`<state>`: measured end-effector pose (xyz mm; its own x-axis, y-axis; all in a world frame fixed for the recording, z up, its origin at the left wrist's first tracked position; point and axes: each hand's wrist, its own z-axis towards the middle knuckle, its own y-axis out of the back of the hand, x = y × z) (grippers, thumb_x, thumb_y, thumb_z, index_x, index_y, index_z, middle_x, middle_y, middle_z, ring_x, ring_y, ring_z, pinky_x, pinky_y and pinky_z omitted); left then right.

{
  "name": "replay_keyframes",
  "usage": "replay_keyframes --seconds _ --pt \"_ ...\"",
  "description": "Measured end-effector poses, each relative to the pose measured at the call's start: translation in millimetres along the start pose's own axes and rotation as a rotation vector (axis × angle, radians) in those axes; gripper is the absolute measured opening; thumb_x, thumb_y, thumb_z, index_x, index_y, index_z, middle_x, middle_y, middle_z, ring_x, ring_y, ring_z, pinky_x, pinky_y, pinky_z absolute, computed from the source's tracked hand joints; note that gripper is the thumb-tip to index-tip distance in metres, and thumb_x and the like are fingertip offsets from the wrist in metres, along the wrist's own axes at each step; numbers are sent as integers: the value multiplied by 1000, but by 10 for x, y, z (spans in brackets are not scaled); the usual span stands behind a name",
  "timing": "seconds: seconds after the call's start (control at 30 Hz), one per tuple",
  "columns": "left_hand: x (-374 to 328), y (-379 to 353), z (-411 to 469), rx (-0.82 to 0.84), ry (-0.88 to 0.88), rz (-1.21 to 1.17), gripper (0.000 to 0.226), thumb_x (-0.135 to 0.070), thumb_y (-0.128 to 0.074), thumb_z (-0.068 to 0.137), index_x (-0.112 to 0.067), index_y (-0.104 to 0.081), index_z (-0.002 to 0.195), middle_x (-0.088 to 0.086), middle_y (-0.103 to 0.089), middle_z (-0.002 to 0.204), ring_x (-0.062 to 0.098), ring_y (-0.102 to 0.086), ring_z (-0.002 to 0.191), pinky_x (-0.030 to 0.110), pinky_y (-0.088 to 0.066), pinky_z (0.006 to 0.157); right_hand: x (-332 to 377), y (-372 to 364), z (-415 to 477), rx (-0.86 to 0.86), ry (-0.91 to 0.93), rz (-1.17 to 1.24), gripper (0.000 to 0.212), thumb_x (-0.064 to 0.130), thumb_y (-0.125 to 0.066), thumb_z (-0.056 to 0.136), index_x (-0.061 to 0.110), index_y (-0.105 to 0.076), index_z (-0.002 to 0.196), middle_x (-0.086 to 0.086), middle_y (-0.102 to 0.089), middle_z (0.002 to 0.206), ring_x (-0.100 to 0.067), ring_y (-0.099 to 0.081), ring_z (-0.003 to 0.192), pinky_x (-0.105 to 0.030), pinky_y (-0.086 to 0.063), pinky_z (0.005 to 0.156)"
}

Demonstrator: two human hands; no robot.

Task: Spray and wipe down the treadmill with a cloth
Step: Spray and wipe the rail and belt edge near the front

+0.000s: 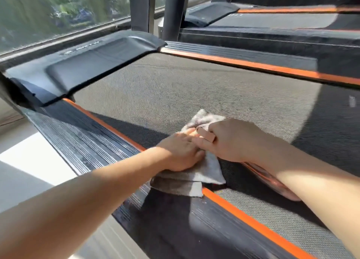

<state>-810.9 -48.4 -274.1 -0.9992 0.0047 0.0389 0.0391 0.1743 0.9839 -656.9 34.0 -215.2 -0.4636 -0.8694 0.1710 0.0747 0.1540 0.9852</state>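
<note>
A grey cloth [206, 171] lies on the treadmill's woven belt [175, 87], partly over the orange strip [243, 218] of the near side rail. My left hand [179, 153] presses flat on the cloth's near part. My right hand [229, 140] is curled over the far part of the cloth, bunching it against the belt. No spray bottle shows in the head view.
The black motor cover [83, 66] sits at the belt's front end, with two dark uprights [140, 7] behind it. A ribbed black side rail [78, 142] runs at the left. A second treadmill [272, 19] stands to the right. A window [48, 11] fills the far left.
</note>
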Motion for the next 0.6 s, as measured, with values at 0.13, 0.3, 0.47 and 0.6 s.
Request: replay_keyframes --seconds 0.13,0.3,0.47,0.6 --pt "849 -72 21 51 539 -43 67 -45 -21 103 -7 -3 155 12 5 164 23 5 151 40 -5 122 -18 45 -6 7 -27 2 61 76 -28 91 22 -58 92 -8 -64 110 -29 -60 100 -39 -49 83" --pt "434 -146 116 58 406 -14 72 -53 -19 101 -6 -8 155 16 -1 163 28 1 151 43 -6 122 -105 66 -3 -49 -71 4 55 72 -31 92 24 -40 68 -4 -58 88 -25 -51 81 -36 -41 70" --pt "-490 76 -44 18 -116 -101 59 -50 -31 101 -9 -38 142 14 -36 150 28 -26 141 39 -17 115 -149 65 95 -8 -86 18 68 83 -30 83 21 -56 94 -6 -65 109 -29 -59 100 -41 -48 85" --pt "-723 100 -111 6 -442 -126 54 -27 -46 101 -6 -33 149 15 -34 155 28 -26 144 38 -19 118 -73 14 117 -1 -40 -6 62 81 -30 86 23 -50 79 -6 -65 98 -28 -58 91 -40 -49 81"
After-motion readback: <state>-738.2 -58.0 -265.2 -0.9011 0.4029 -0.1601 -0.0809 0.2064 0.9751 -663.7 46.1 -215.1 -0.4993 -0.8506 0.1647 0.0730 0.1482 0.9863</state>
